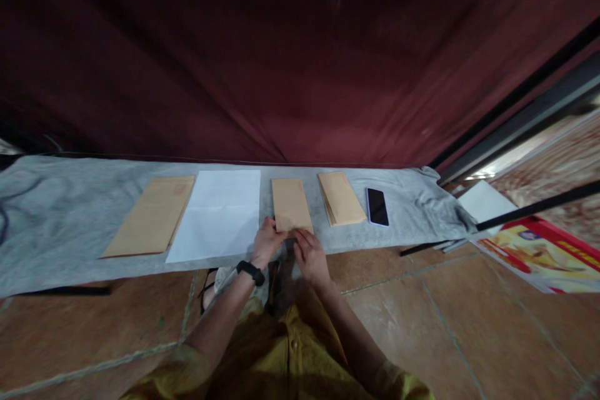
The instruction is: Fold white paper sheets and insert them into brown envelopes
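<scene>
A brown paper envelope (291, 203) lies on the grey cloth in front of me, its near end at the table's front edge. My left hand (268, 242), with a black watch on the wrist, pinches the near left corner of this envelope. At the near right corner, my right hand (311, 256) has its fingers bent and pressed on the same end. To the left lies a white sheet of paper (220, 212) with a faint crease across it. A small stack of brown envelopes (341, 198) rests to the right of the one I hold.
Larger brown envelopes (152, 215) lie left of the white paper. A phone (377, 207) is at the right on the grey cloth (417, 200). Behind the narrow table hangs a dark red curtain (300, 75). A red and yellow box (539, 256) stands at the lower right.
</scene>
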Tool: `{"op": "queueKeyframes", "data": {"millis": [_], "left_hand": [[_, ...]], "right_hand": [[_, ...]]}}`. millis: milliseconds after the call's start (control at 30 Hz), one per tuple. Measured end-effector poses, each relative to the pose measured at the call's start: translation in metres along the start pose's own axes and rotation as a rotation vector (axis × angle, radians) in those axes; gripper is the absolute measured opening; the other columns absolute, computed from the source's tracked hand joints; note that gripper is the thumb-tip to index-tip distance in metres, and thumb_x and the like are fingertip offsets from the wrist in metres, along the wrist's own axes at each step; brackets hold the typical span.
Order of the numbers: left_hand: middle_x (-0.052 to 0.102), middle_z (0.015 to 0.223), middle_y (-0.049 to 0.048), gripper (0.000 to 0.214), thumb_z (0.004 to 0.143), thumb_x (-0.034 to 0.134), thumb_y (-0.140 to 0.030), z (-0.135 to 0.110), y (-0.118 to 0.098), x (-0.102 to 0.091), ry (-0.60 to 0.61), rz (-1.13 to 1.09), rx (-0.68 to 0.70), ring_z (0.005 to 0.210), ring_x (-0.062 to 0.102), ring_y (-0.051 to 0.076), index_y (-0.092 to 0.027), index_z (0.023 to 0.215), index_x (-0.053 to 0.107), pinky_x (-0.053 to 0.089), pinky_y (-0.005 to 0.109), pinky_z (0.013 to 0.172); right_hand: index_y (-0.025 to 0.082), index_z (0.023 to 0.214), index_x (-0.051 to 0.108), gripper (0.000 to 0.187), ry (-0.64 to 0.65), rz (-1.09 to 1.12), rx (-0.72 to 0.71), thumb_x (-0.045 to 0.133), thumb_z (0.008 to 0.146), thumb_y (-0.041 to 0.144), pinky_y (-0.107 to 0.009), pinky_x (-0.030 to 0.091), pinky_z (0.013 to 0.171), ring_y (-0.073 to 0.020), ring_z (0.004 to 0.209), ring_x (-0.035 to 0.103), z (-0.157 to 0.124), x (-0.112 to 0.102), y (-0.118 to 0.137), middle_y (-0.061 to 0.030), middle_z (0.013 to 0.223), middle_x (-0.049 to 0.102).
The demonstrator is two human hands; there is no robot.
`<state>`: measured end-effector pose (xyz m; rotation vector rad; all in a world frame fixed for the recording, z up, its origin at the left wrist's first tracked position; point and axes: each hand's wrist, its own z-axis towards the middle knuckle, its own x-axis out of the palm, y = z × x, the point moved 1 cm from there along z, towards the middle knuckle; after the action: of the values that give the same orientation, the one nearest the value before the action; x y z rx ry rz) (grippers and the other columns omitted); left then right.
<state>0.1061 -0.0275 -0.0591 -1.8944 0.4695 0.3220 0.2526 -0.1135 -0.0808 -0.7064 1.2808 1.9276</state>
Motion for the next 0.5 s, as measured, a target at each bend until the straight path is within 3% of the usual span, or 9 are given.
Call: {"op": "queueKeyframes", "data": {"millis": [100, 200, 500], "left_hand": [[0.06, 0.056, -0.006, 0.03, 0.076, 0.069, -0.019, 0.0, 0.0, -0.001, -0.013, 0.053, 0.008, 0.053, 0.06, 0.015, -0.021, 0.101, 0.053, 0.04, 0.024, 0.054], [0.061, 0.058, -0.005, 0.032, 0.077, 0.066, -0.018, 0.001, 0.002, 0.0, -0.02, 0.107, 0.01, 0.055, 0.06, 0.016, -0.02, 0.105, 0.052, 0.04, 0.025, 0.055], [0.062, 0.061, -0.0059, 0.03, 0.08, 0.066, -0.02, 0.004, 0.006, 0.002, -0.007, 0.109, 0.004, 0.052, 0.058, 0.013, -0.022, 0.105, 0.049, 0.039, 0.023, 0.053]], "right_hand": [[0.017, 0.145, 0.052, 0.045, 0.089, -0.097, -0.069, 0.044, 0.102, 0.028, -0.045, 0.033, 0.12, -0.0242, 0.139, 0.048, -0.003, 0.009, 0.008, -0.011, 0.147, 0.056], [0.016, 0.146, 0.051, 0.046, 0.082, -0.145, -0.041, 0.041, 0.103, 0.028, -0.044, 0.031, 0.121, -0.0234, 0.14, 0.048, -0.006, 0.01, 0.005, -0.0111, 0.148, 0.056], [0.018, 0.146, 0.052, 0.044, 0.066, -0.18, 0.021, 0.037, 0.105, 0.028, -0.044, 0.029, 0.121, -0.0225, 0.138, 0.049, -0.011, -0.01, -0.015, -0.0091, 0.148, 0.056]]}}
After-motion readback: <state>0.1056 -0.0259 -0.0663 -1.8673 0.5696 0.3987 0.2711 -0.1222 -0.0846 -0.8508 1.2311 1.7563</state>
